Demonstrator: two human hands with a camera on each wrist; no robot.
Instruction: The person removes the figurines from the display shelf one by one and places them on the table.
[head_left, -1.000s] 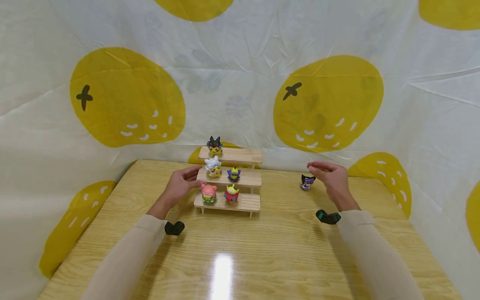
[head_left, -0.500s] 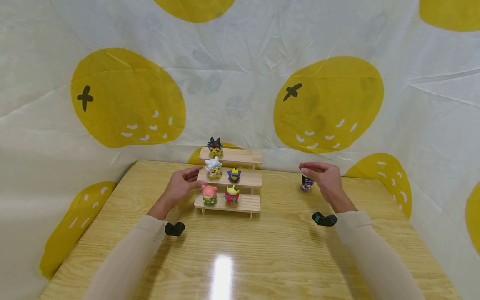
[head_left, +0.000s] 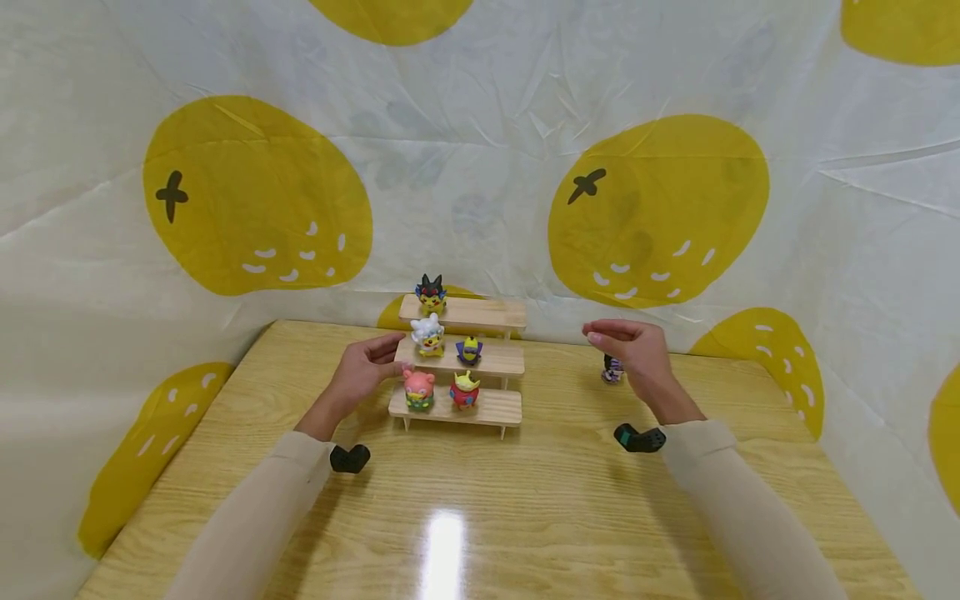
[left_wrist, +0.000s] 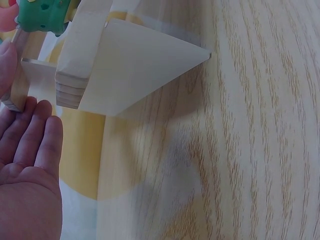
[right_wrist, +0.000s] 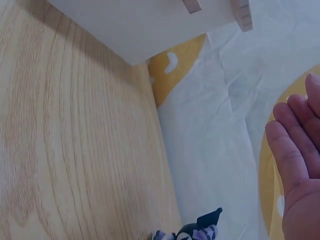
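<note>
Patterned cloth (head_left: 465,208) backs a wooden table (head_left: 540,500). At centre, a stepped shelf (head_left: 487,407), probably light and stiff, is pinched at its left end by the left hand (head_left: 357,372). Right of centre, the right hand (head_left: 647,354) holds nothing, fingers nearly straight, partly hiding the black-and-purple figure (head_left: 612,371) on the table, likely hard, smooth, light, best grasped around its body.

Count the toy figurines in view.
6: black-eared figurine on the top shelf; white-topped figurine and purple-caped figurine, middle shelf; pink figurine and red figurine, bottom shelf; black-and-purple figurine on the table, partly behind the right hand.
</note>
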